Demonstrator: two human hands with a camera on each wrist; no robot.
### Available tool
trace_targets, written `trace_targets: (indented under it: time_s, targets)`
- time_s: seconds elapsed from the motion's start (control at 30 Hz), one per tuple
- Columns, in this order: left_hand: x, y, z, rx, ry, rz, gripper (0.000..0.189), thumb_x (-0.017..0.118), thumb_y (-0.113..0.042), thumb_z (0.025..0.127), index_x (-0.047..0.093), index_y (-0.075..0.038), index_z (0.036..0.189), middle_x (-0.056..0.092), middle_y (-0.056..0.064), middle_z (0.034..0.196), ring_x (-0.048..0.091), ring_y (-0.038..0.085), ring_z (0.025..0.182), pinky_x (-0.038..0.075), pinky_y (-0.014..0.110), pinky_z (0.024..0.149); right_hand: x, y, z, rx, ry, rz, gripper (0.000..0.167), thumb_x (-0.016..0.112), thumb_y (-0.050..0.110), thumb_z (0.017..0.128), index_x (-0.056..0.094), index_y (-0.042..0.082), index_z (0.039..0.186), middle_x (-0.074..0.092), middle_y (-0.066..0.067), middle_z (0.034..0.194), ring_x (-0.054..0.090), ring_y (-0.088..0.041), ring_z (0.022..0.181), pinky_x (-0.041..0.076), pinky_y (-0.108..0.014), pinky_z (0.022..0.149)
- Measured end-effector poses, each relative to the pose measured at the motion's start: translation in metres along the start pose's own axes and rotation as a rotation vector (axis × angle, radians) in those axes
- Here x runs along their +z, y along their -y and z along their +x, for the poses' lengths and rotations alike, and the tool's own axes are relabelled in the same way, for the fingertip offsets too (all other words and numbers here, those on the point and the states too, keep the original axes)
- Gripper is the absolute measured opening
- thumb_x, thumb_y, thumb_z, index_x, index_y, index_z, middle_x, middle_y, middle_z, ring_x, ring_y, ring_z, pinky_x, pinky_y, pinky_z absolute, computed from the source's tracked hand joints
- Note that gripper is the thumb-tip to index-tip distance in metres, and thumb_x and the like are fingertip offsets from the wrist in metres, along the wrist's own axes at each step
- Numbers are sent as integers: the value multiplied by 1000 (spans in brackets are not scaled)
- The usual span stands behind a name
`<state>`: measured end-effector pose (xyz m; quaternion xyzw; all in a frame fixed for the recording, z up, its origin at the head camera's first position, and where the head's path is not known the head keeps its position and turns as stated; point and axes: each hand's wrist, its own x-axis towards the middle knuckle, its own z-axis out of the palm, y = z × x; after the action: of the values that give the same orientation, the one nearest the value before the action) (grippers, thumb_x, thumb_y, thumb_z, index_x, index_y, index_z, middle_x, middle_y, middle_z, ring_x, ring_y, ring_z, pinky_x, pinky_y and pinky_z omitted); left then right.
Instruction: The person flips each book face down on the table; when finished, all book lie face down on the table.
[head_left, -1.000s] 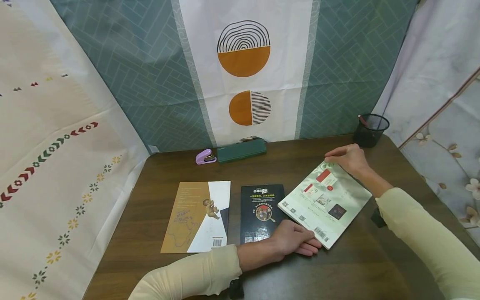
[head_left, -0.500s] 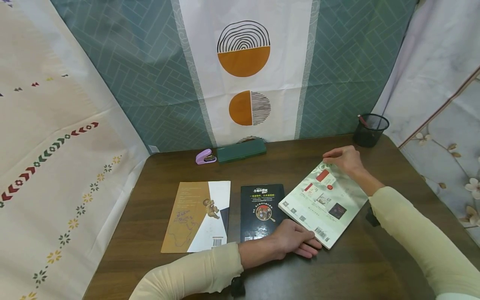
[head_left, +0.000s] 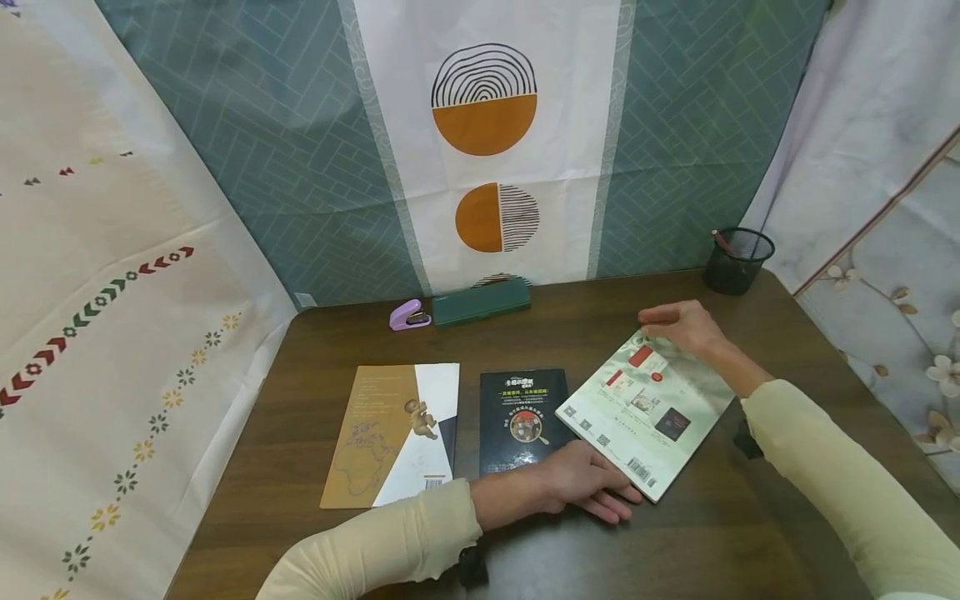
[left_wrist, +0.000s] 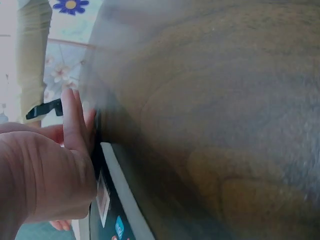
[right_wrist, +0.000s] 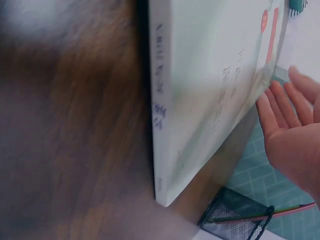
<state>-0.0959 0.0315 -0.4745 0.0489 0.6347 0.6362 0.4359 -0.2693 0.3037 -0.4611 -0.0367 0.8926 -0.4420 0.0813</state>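
A light green book (head_left: 647, 408) lies at an angle at the right of the table, back cover up. My right hand (head_left: 681, 325) is at its far edge. In the right wrist view the fingers (right_wrist: 280, 107) are fairly straight along that edge, with the thumb raised off the cover. My left hand (head_left: 588, 482) is at the near left edge of the green book, its fingers extended. The left wrist lies over the lower part of a dark book (head_left: 522, 417) and hides its bottom edge.
A brown and white book (head_left: 393, 433) lies on the left of the wooden table (head_left: 277, 433). At the back are a purple stapler (head_left: 409, 315) and a green case (head_left: 482, 302). A black mesh pen cup (head_left: 738, 262) stands at the back right corner.
My right hand has shifted slightly left and nearer along the green book's far edge, and its thumb and fingers have spread. The green book has turned a little. The left hand is almost still.
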Motion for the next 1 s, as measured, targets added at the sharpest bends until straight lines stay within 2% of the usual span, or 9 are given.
trace_targets:
  time_s: [0.13, 0.23, 0.3, 0.4, 0.47, 0.57, 0.7, 0.83, 1.0]
  targets:
    - [-4, -5, -2, -25, 40, 21, 19, 62, -3, 105, 75, 9, 113, 79, 18, 105, 78, 36, 99, 64, 35, 75, -3, 0, -7, -43, 73, -2, 57, 69, 15, 105, 49, -7, 154, 51, -28, 155, 45, -46, 146, 38, -61, 116]
    - [-9, -12, -6, -26, 66, 36, 20, 63, -5, 106, 75, 9, 115, 79, 20, 106, 79, 29, 92, 64, 34, 76, -5, -1, -13, -71, 113, -17, 64, 70, 16, 105, 41, -9, 157, 43, -30, 160, 39, -49, 149, 37, -62, 117]
    - [-13, -17, -8, -6, 81, 59, 21, 65, -7, 106, 75, 9, 115, 79, 21, 105, 79, 21, 85, 64, 34, 77, -7, -3, -17, -98, 138, -47, 69, 71, 18, 105, 38, -11, 158, 39, -33, 161, 36, -52, 149, 36, -64, 117]
    - [-22, -27, -10, 63, 91, 125, 23, 68, -9, 104, 75, 9, 117, 79, 20, 104, 75, 13, 79, 64, 35, 80, -10, -7, -23, -135, 162, -106, 75, 73, 23, 103, 36, -12, 158, 37, -35, 161, 34, -55, 149, 34, -67, 116]
    - [-29, -33, -10, 140, 78, 232, 25, 71, -11, 103, 75, 7, 120, 80, 13, 102, 74, 11, 80, 63, 34, 81, -11, -9, -27, -155, 171, -132, 79, 76, 25, 101, 37, -13, 158, 37, -34, 161, 34, -54, 149, 33, -67, 117]
    - [-41, -41, -8, 288, 29, 457, 28, 76, -13, 100, 76, 2, 125, 81, 4, 104, 73, 6, 87, 61, 27, 83, -14, -14, -34, -170, 183, -152, 84, 80, 27, 98, 36, -13, 157, 36, -35, 161, 32, -54, 150, 33, -68, 116]
    - [-56, -48, -5, 452, -66, 764, 37, 81, -16, 97, 74, -4, 131, 79, 1, 117, 70, 2, 97, 55, 17, 84, -19, -19, -45, -163, 210, -159, 92, 83, 28, 94, 33, -13, 159, 32, -36, 163, 29, -56, 151, 32, -70, 116]
    - [-69, -53, -3, 493, -112, 888, 50, 83, -21, 95, 68, -7, 141, 72, 6, 132, 69, 12, 108, 54, 16, 87, -26, -23, -57, -159, 225, -154, 95, 86, 26, 92, 31, -15, 159, 30, -38, 163, 29, -58, 150, 32, -72, 114]
    - [-82, -55, 1, 458, -143, 924, 74, 87, -28, 92, 54, -12, 156, 65, 10, 143, 66, 24, 116, 53, 21, 89, -31, -29, -71, -160, 230, -177, 98, 88, 25, 89, 32, -16, 158, 31, -39, 162, 30, -60, 149, 33, -72, 113]
